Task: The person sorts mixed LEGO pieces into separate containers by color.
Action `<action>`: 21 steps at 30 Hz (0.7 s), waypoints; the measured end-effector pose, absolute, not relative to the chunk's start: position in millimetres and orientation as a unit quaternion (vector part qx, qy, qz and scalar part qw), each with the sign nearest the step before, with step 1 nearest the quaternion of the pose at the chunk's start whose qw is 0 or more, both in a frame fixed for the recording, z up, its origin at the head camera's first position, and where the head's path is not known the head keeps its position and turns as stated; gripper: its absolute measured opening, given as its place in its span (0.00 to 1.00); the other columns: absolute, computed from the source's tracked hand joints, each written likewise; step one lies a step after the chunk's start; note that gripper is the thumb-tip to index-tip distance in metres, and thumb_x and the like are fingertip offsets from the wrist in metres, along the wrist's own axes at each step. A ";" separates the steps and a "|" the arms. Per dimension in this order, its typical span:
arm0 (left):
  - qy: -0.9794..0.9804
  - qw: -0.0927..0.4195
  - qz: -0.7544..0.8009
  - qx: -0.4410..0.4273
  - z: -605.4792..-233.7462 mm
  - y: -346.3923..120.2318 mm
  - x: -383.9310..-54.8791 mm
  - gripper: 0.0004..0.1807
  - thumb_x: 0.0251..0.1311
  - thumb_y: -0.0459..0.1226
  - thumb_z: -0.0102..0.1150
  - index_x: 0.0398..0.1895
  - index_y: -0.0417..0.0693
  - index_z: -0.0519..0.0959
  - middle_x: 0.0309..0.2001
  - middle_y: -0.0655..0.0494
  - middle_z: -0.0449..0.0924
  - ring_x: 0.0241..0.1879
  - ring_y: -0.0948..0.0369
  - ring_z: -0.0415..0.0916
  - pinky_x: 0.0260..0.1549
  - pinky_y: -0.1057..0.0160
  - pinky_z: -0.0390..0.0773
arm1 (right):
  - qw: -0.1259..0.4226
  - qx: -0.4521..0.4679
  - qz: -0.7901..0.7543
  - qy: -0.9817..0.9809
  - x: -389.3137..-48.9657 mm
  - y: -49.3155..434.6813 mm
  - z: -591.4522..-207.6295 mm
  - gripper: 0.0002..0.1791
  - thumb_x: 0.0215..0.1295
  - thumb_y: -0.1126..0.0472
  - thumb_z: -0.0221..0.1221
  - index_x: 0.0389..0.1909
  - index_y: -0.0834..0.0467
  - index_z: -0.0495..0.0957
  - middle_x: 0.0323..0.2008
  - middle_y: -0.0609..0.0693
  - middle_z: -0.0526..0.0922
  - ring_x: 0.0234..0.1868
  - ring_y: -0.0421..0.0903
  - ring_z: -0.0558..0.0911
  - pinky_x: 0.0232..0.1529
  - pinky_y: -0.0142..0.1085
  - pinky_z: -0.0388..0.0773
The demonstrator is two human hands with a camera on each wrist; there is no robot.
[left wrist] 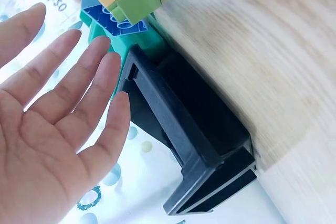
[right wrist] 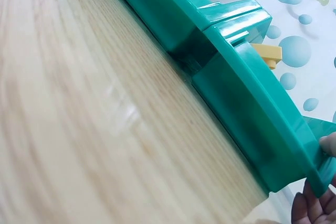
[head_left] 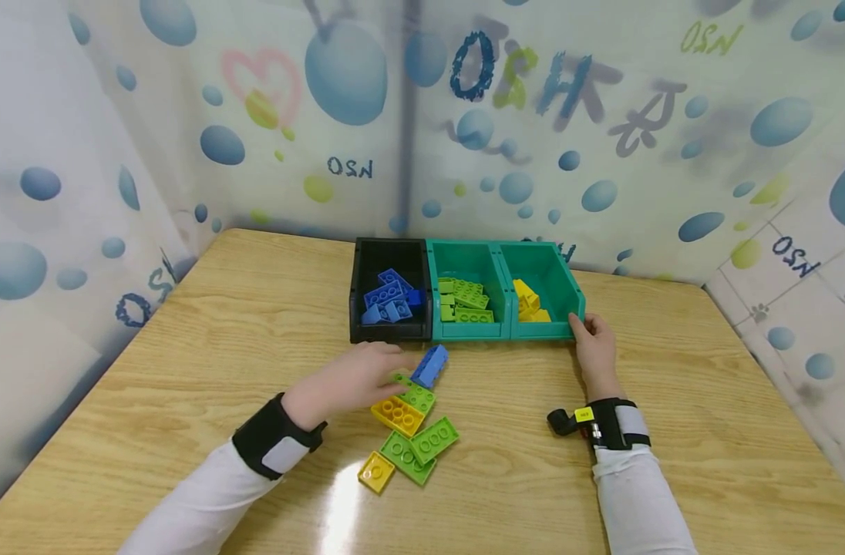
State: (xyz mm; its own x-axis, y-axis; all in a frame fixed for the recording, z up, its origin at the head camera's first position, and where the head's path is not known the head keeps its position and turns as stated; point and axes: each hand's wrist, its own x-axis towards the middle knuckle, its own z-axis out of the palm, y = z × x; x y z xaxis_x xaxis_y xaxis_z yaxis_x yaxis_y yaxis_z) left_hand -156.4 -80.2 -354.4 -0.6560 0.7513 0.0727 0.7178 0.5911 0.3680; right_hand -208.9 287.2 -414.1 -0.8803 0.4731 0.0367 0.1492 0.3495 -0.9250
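My left hand (head_left: pixel 353 378) hovers with extended fingers beside a blue building brick (head_left: pixel 431 366), a lime-green brick (head_left: pixel 419 396) and a yellow brick (head_left: pixel 400 418). In the left wrist view its palm and spread fingers hold nothing; whether a fingertip touches a brick I cannot tell. Away to the right, my right hand (head_left: pixel 596 353) pinches the front corner of the rightmost teal bin (head_left: pixel 543 331). The right wrist view shows the thumb over the rim and the other fingers (right wrist: pixel 315 205) outside it.
A black bin (head_left: pixel 391 333) holds blue bricks, the middle teal bin (head_left: pixel 469 331) lime-green ones, the right bin yellow ones (head_left: pixel 530 304). Nearer me lie two more lime-green bricks (head_left: pixel 436 439) and a small yellow brick (head_left: pixel 376 472) on the wooden table (head_left: pixel 520 493). A patterned curtain hangs behind.
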 end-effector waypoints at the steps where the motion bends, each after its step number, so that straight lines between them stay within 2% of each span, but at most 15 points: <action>1: 0.891 0.046 0.184 0.412 -355.0 -81.0 -156.0 0.16 0.59 0.40 0.60 0.49 0.45 0.79 0.45 0.52 0.81 0.44 0.58 0.77 0.44 0.59 0.76 | 0.150 -0.192 0.537 -0.808 -209.0 287.3 -414.3 0.27 0.69 0.47 0.48 0.54 0.67 0.69 0.41 0.51 0.68 0.43 0.41 0.64 0.44 0.29 0.63; 7: 0.891 0.045 0.176 0.417 -360.0 -89.4 -153.6 0.15 0.58 0.40 0.60 0.47 0.44 0.80 0.45 0.53 0.82 0.45 0.58 0.77 0.46 0.59 0.75 | 0.144 -0.193 0.538 -0.808 -209.3 287.5 -414.3 0.28 0.69 0.46 0.47 0.55 0.67 0.69 0.43 0.51 0.69 0.44 0.42 0.64 0.45 0.30 0.63; 21: 0.883 0.032 0.179 0.433 -367.2 -100.9 -148.8 0.15 0.56 0.41 0.62 0.44 0.43 0.80 0.41 0.53 0.80 0.40 0.61 0.77 0.42 0.63 0.77 | 0.149 -0.196 0.534 -0.809 -209.7 287.5 -413.2 0.26 0.69 0.48 0.48 0.54 0.67 0.70 0.41 0.51 0.69 0.43 0.42 0.64 0.43 0.29 0.63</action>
